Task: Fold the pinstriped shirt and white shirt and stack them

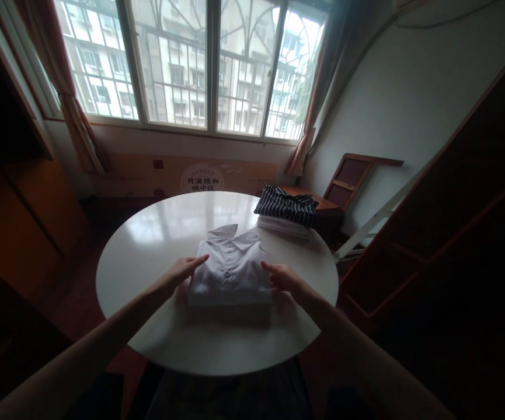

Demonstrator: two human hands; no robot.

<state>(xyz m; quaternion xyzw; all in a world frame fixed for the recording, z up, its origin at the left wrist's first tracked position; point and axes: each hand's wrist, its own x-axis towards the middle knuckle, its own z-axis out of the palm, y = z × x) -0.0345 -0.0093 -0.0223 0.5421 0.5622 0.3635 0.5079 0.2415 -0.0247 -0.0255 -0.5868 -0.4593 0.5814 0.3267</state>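
A white button-up shirt (230, 268), folded into a neat rectangle with its collar at the far end, is in front of me at the round white table (156, 303). My left hand (190, 268) grips its left edge, thumb on top and the other fingers mostly hidden beneath. At the right edge my right hand (281, 276) is closed in the same way, thumb above and fingers curled at the side. A dark shadow lies on the table just below the shirt's near edge; whether the shirt touches the tabletop I cannot tell.
Toward the table's far right edge lies a black-and-white striped garment (285, 205) on top of folded white clothing (285, 226). Behind it stands a wooden chair (344, 181). A long printed cardboard panel (138, 172) leans under the barred window (169, 64).
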